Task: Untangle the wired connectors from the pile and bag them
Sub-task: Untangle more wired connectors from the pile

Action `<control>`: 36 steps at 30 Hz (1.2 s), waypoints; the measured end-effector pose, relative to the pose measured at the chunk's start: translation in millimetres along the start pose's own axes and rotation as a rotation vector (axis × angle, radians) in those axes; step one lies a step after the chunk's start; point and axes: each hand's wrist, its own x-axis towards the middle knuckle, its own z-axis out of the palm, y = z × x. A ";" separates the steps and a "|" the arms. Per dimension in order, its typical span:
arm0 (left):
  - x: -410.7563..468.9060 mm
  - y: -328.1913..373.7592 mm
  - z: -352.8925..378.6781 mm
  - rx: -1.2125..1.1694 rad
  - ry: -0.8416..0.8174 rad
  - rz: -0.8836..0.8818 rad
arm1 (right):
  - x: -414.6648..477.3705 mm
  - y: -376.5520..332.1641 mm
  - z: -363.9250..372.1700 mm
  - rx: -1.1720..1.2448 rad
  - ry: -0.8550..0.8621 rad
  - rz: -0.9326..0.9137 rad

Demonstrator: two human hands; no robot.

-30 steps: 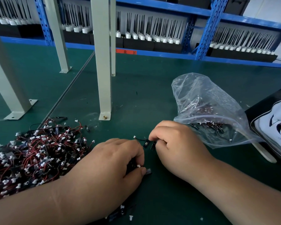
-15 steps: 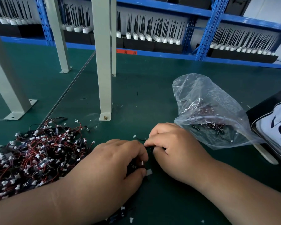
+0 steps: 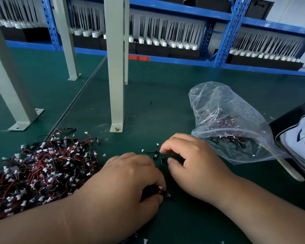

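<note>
A: How's the pile [image 3: 39,173]?
B: Red and black wires with white plugs, tangled in a low heap at the left.
A: And the zip bag [image 3: 227,110]?
B: Clear, on its side at the right, mouth open, connectors inside. 2 loose connectors [image 3: 155,155] lie between; the right hand [image 3: 197,164] pinches their wire, the left hand [image 3: 123,182] grips a clump [image 3: 159,191].

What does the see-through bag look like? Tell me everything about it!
The clear plastic zip bag is thin and crinkly, slumped on the green table mat. A zip strip runs along its open mouth, facing the person. Inside lie wired connectors, red and black with white plugs. It sits just beside the right hand; I cannot tell if they touch.
</note>
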 end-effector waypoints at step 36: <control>4.0 -3.3 -0.2 -0.273 0.211 -0.121 | -3.7 -1.1 0.6 0.297 0.081 -0.249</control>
